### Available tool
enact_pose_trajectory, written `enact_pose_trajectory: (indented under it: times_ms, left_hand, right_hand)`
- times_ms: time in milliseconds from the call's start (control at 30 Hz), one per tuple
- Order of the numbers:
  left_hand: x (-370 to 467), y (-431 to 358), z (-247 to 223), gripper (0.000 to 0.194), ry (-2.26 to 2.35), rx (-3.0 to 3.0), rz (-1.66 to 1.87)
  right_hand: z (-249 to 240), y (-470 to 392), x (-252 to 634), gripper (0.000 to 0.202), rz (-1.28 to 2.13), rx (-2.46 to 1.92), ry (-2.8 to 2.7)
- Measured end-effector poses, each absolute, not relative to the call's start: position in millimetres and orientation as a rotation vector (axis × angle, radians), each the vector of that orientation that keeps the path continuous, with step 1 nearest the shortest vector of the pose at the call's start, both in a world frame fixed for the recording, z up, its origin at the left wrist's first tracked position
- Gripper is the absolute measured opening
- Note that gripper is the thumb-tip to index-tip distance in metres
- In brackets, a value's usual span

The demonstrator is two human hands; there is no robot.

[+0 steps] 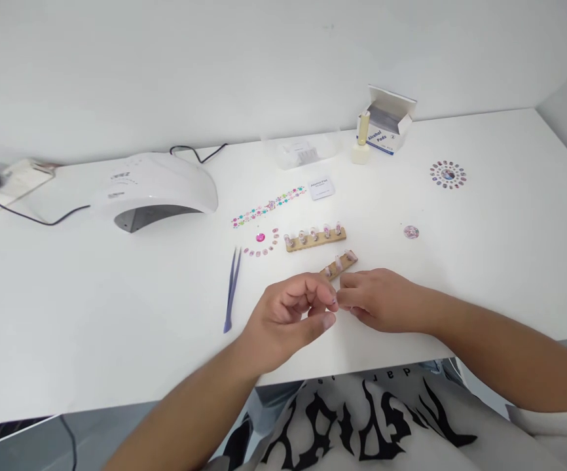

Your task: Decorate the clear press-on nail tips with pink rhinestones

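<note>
My left hand (296, 314) is raised over the table's front, palm turned inward, its thumb and index finger apart. A tiny dark speck shows on the index fingertip; what it is I cannot make out. Against that fingertip, my right hand (384, 301) has its fingers curled together, and anything inside them is hidden. Just behind both hands lies a short wooden nail stand (345, 260) carrying several small nail tips, its near end partly covered by the left hand. A second wooden nail stand (315, 241) with a row of decorated nail tips stands farther back.
Blue tweezers (233, 288) lie left of my hands. Behind are gem stickers (271, 206), a pink gem (260, 237), an alcohol pad (321, 188), a bottle (361, 147), an alcohol pads box (386, 127), a white nail lamp (165, 186), and round stickers (448, 175) at right.
</note>
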State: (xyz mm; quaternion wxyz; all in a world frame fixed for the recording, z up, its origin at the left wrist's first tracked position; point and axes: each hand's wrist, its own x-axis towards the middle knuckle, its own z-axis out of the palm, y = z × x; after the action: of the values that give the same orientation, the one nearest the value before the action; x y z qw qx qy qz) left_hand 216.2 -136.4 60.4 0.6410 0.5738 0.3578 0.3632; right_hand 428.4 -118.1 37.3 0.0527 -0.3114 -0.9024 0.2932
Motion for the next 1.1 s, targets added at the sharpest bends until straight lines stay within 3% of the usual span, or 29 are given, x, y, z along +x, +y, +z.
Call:
enact_pose_trajectory:
  times_ms: [167, 367, 533, 833, 1100]
  left_hand:
    - [216.4, -136.9, 61.2, 0.014, 0.853, 1.325, 0.805]
    - [216.2, -137.3, 61.9, 0.011, 0.865, 1.356, 0.794]
    - [217.2, -135.5, 63.7, 0.013, 0.884, 1.333, 0.770]
    - [225.3, -133.1, 67.6, 0.015, 0.864, 1.138, 0.621]
    - [229.0, -136.1, 61.6, 0.020, 0.862, 1.120, 0.549]
  right_hand:
    - [20.7, -115.7, 428.3, 0.015, 0.680, -0.698, -2.767]
    - [18.5, -111.9, 428.2, 0.002, 0.523, -0.727, -2.809]
    - [33.9, -113.6, 432.4, 0.020, 0.380, -0.704, -2.757]
    - [50.2, -123.4, 435.2, 0.006, 0.493, -0.603, -2.106]
    - [47.2, -132.3, 424.2, 0.008, 0.603, -0.675, -2.059]
